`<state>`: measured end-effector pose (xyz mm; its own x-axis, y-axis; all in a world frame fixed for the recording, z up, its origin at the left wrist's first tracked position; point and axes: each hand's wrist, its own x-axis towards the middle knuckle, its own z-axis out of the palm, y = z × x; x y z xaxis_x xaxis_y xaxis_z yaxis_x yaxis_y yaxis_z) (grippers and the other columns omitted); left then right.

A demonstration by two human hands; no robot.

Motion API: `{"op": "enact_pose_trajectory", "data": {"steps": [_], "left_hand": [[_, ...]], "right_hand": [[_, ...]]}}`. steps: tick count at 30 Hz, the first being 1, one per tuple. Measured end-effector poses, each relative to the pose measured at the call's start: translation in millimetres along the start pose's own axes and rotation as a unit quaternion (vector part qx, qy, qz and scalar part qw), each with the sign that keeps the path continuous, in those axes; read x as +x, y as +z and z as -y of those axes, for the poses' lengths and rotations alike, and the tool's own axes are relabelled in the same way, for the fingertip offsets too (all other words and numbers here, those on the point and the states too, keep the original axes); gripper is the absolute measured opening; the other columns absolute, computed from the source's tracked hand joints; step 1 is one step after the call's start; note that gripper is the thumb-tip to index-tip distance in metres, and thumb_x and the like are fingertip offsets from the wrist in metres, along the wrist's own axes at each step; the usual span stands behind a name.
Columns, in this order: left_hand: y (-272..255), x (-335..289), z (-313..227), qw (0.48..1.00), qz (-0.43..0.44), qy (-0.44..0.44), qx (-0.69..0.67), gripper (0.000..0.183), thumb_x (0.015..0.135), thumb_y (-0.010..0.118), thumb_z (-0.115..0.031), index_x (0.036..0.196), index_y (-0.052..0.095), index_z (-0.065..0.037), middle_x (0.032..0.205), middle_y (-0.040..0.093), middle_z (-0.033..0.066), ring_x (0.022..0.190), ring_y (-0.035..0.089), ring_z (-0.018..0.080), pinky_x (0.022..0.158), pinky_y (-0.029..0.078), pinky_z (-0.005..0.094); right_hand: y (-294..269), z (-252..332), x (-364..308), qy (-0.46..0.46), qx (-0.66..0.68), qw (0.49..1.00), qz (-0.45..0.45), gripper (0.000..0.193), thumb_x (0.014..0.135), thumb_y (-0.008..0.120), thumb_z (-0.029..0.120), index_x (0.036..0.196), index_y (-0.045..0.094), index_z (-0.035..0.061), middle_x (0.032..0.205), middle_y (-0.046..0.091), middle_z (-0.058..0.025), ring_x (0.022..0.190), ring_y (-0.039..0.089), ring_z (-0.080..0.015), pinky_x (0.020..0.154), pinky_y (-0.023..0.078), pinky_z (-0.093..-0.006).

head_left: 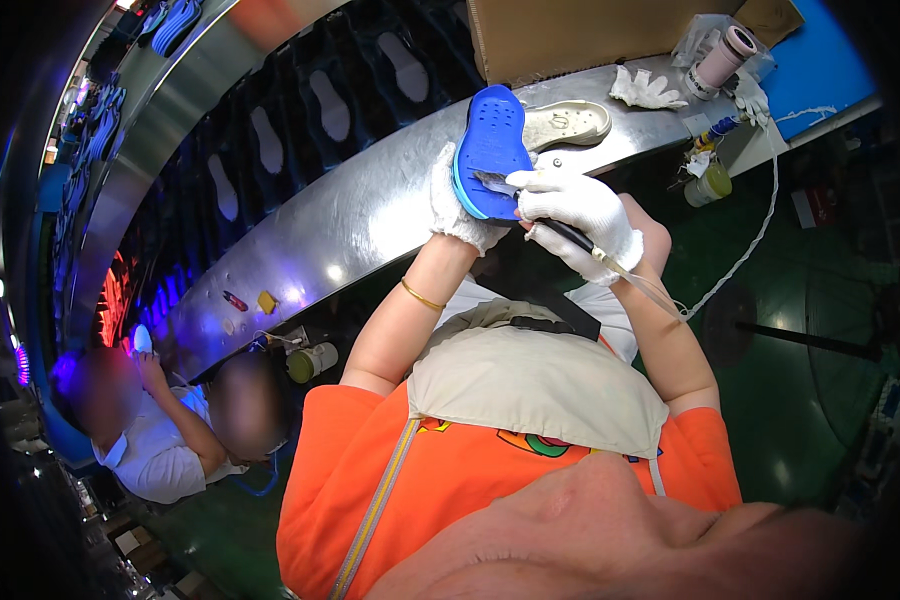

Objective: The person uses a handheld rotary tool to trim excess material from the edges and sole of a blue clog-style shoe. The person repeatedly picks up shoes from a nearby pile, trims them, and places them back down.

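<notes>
My left hand [452, 212], in a white knitted glove, grips a blue shoe sole [496, 130] by its left edge. The sole is tilted with its inner face, dotted with small holes, turned up; a lighter blue rim runs along its left side. My right hand [588, 222], also gloved, is closed around the black handle of a brush [568, 236]. The bristles touch the sole near its lower end. From the back of the brush a thin pale tube [650, 288] trails away to the right. A cream shoe [562, 124] lies on the metal ledge just behind the sole.
Beyond the curved metal ledge [355, 225], a dark conveyor carries several pale insoles [328, 105]. A cardboard box [590, 40], white glove [645, 90], pink flask [722, 62] and hanging glue pot [708, 186] stand right. Another person [165, 455] works at the left.
</notes>
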<state>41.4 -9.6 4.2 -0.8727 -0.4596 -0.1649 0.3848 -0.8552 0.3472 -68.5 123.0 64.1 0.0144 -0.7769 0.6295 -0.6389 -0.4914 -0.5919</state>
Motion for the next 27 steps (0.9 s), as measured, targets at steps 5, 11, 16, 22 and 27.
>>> {"op": "enact_pose_trajectory", "data": {"steps": [5, 11, 16, 22, 27], "left_hand": [[-4.7, 0.4, 0.7, 1.000, -0.005, 0.000, 0.003, 0.057, 0.090, 0.023, -0.050, 0.119, 0.050, -0.008, 0.109, 0.059, 0.0140, 0.094, 0.059, 0.0296, 0.085, 0.049, 0.0433], [-6.7, -0.2, 0.6, 1.000, -0.007, -0.012, -0.013, 0.063, 0.090, 0.020, -0.052, 0.123, 0.047, -0.006, 0.113, 0.057, 0.0164, 0.098, 0.058, 0.0307, 0.088, 0.048, 0.0440], [-1.4, -1.4, 2.7, 1.000, -0.004, -0.013, 0.001, 0.061, 0.091, 0.021, -0.050, 0.125, 0.044, -0.004, 0.114, 0.056, 0.0184, 0.099, 0.058, 0.0312, 0.089, 0.048, 0.0437], [-6.1, -0.9, 3.2, 1.000, 0.001, -0.015, -0.019, 0.058, 0.092, 0.022, -0.046, 0.125, 0.043, -0.003, 0.114, 0.056, 0.0180, 0.099, 0.058, 0.0313, 0.089, 0.048, 0.0428], [1.9, -7.1, 1.6, 0.999, 0.001, -0.028, -0.024, 0.057, 0.092, 0.020, -0.046, 0.122, 0.047, -0.006, 0.110, 0.057, 0.0167, 0.097, 0.058, 0.0307, 0.087, 0.049, 0.0433]], "right_hand": [[1.0, -3.8, -2.4, -0.009, -0.016, 1.000, 0.016, 0.018, 0.068, 0.066, 0.006, 0.086, 0.065, 0.0060, 0.099, 0.065, -0.0151, 0.085, 0.064, -0.0289, 0.076, 0.049, -0.0348], [1.3, -0.9, -1.5, -0.007, -0.021, 1.000, 0.014, 0.013, 0.069, 0.065, 0.007, 0.081, 0.062, 0.0060, 0.094, 0.066, -0.0135, 0.085, 0.064, -0.0282, 0.076, 0.049, -0.0345], [2.5, 5.3, -2.5, 0.043, -0.017, 0.999, 0.020, 0.009, 0.070, 0.064, 0.007, 0.077, 0.060, 0.0053, 0.088, 0.066, -0.0121, 0.088, 0.064, -0.0278, 0.077, 0.049, -0.0347], [0.1, -1.0, -3.3, -0.015, -0.014, 0.999, 0.028, 0.010, 0.070, 0.065, 0.008, 0.079, 0.061, 0.0051, 0.090, 0.066, -0.0133, 0.087, 0.064, -0.0277, 0.077, 0.050, -0.0350], [4.7, -0.8, -7.3, 0.003, 0.000, 1.000, 0.014, 0.013, 0.069, 0.066, 0.007, 0.081, 0.063, 0.0058, 0.094, 0.066, -0.0152, 0.087, 0.064, -0.0282, 0.076, 0.049, -0.0347]]}}
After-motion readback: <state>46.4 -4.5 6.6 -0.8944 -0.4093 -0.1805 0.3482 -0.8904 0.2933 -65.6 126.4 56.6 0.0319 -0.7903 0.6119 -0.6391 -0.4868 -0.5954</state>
